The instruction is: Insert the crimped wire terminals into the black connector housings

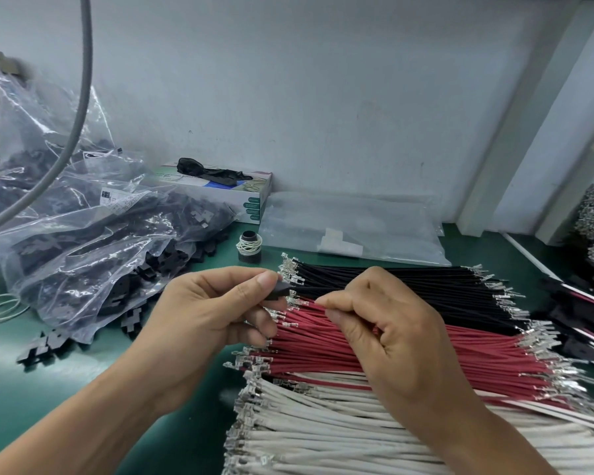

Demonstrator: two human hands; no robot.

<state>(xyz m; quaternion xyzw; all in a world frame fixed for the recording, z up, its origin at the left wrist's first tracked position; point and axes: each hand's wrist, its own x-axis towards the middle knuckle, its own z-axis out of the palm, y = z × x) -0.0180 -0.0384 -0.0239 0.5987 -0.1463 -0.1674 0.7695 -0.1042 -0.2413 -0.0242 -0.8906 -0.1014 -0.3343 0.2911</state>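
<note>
Green bench mat (192, 378) against a pale wall, with the red wire bundle (426, 344) as reference. Left hand (206, 313) sits just left of its near terminal ends, thumb and forefinger pinching a black connector housing (281, 290). Right hand (388, 334) hovers over the red bundle, fingers curled, thumb and forefinger pinched together on what looks like a single wire; can't confirm, too small. Black wire bundle (408, 286) lies touching behind the red, white wire bundle (340, 426) touching in front. Clear bags of black housings (93, 255) well left. Small spool (249, 246) behind-left, tissue box (234, 193) further back.
</note>
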